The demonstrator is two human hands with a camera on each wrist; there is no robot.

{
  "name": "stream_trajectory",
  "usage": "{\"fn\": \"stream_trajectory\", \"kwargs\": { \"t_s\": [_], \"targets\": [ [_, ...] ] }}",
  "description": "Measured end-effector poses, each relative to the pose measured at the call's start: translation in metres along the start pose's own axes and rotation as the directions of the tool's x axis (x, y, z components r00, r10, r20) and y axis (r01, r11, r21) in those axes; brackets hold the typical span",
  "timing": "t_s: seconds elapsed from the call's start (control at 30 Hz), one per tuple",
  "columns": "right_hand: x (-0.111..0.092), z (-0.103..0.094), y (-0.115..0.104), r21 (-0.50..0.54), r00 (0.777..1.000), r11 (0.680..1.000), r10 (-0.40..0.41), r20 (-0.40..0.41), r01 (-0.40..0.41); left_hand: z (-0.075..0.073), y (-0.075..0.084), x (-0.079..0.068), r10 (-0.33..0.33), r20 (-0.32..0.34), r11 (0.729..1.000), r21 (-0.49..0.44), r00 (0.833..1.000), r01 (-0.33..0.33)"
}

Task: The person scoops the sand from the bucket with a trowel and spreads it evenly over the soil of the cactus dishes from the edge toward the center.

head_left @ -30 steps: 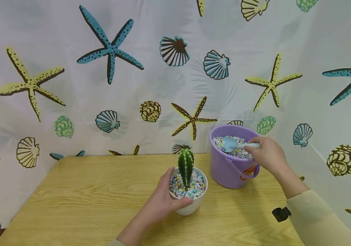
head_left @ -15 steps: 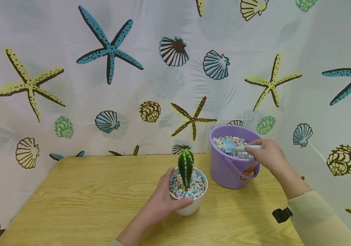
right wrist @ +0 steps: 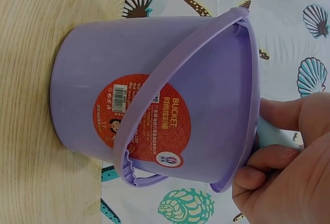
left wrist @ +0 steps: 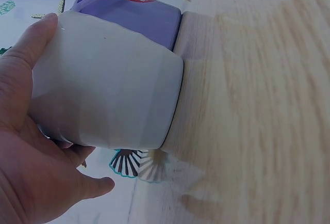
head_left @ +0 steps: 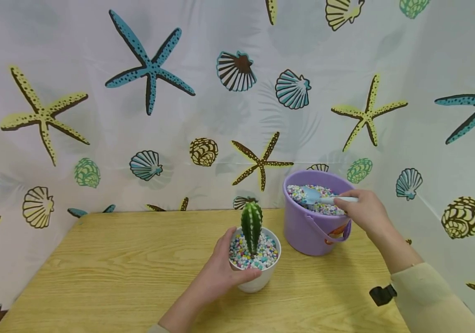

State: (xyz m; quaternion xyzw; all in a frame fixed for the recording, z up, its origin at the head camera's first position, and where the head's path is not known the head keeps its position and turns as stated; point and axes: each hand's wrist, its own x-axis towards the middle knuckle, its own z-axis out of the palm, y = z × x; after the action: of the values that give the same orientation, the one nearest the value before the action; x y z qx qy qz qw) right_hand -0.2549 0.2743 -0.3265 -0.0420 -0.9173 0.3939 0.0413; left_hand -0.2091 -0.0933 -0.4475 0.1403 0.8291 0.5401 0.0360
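Pale blue plastic scoop (head_left: 318,198), blade resting on coloured pebbles (head_left: 310,200) inside a smooth lilac bucket (head_left: 304,231), handle pinched by the right hand (head_left: 364,212); left hand (head_left: 221,273) cupped round a glossy white pot (head_left: 258,280) holding a ribbed green cactus (head_left: 251,225) in pebbles, on a wood-grain table (head_left: 117,268)

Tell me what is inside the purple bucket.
The purple bucket holds small multicoloured pebbles, with the blue scoop resting in them, its handle gripped by the right hand. How deep the pebbles go, and anything beneath them, is hidden by the bucket wall.
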Motion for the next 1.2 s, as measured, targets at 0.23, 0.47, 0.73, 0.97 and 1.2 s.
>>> {"fn": "stream_trajectory", "kwargs": {
  "t_s": [0.23,0.47,0.73,0.97,1.2],
  "targets": [
    [-0.002,-0.002,0.005,0.047,0.999,0.999,0.028,-0.021,-0.027,0.001,-0.002,0.001,-0.007,-0.001,1.0,0.004,1.0,0.007],
    [-0.004,-0.006,0.005,0.061,0.998,0.998,0.031,-0.054,-0.028,0.001,-0.001,0.001,-0.002,0.0,1.0,0.007,1.0,0.002],
    [-0.007,-0.009,0.009,0.061,0.997,0.998,0.014,-0.077,-0.009,0.001,-0.001,0.001,-0.005,-0.003,1.0,0.01,1.0,0.005],
    [-0.012,-0.013,0.015,0.062,0.997,0.998,0.017,-0.074,-0.013,0.001,-0.003,0.003,-0.007,-0.005,1.0,0.019,1.0,0.007],
    [-0.017,-0.016,0.019,0.047,0.996,0.999,0.026,-0.09,-0.022,0.001,-0.002,0.003,-0.005,-0.006,1.0,0.019,1.0,0.005]
  ]
}}
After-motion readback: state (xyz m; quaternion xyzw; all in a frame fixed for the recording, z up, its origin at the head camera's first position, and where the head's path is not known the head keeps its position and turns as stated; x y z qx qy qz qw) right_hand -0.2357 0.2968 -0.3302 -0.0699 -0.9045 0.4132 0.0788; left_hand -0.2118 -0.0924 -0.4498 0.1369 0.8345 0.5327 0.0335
